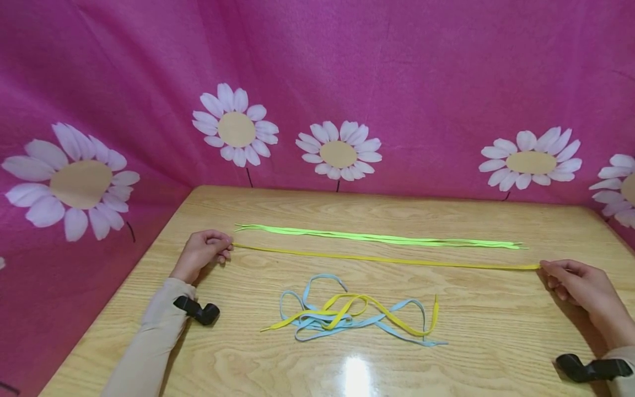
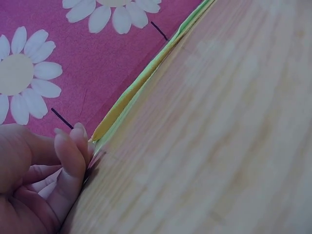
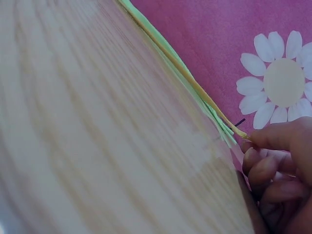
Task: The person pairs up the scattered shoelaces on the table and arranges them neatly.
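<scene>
A yellow shoelace (image 1: pixel 377 258) is drawn out straight from side to side between my two hands. My left hand (image 1: pixel 202 252) pinches its left end between thumb and fingertips, and my right hand (image 1: pixel 582 286) pinches the other end. In both wrist views the pinched yellow lace overlaps the green ones behind it. Just beyond it, neon green shoelaces (image 1: pixel 367 237) lie side by side in a straight row on the table. Nearer to me, light blue shoelaces (image 1: pixel 364 321) lie in a loose tangle with another yellow shoelace (image 1: pixel 392 316) looped over them.
Everything lies on a wooden table (image 1: pixel 238 364) with a pale grain. A magenta cloth (image 1: pixel 421 82) printed with white daisies hangs behind and along the left side. Black camera mounts (image 1: pixel 198 311) are strapped to both wrists. A bright light reflection shows near the front.
</scene>
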`<state>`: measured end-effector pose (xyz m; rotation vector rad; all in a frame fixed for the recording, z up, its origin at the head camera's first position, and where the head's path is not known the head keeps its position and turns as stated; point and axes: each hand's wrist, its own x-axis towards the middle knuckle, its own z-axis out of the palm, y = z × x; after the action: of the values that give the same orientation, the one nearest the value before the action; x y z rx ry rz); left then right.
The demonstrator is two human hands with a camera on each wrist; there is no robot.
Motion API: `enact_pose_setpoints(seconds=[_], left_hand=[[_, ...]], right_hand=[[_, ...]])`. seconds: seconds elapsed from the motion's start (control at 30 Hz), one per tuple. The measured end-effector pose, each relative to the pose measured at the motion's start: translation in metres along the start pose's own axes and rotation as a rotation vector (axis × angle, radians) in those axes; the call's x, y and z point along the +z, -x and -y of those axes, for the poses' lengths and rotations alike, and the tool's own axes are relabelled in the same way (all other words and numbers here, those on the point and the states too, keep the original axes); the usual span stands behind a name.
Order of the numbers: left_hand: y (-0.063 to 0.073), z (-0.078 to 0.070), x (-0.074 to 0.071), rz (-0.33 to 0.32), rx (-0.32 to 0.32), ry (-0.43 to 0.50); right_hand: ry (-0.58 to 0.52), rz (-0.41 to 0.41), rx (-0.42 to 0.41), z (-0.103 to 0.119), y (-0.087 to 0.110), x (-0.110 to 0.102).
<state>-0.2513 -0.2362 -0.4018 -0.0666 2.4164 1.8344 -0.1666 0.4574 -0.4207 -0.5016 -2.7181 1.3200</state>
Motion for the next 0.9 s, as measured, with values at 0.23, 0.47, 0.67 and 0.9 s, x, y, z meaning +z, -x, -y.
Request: enact_pose_setpoints(seconds=[0.23,0.47,0.67,0.9], left_hand=[[0.001,-0.001,0.001,-0.011,-0.021,0.014],[0.002,-0.004,0.005,-0.035,-0.053,0.007],[0.001,-0.006,0.005,-0.042,-0.077,0.021],[0.001,-0.011,0.005,-0.028,-0.085,0.018]], right_hand=[[0.023,-0.011,-0.017,0.002,0.001,0.001],[0.049,-0.018,0.008,0.002,0.0,0.003],[0.041,-0.005,0.019,0.002,-0.001,0.001],[0.046,0.02,-0.033,0.007,0.001,0.0]])
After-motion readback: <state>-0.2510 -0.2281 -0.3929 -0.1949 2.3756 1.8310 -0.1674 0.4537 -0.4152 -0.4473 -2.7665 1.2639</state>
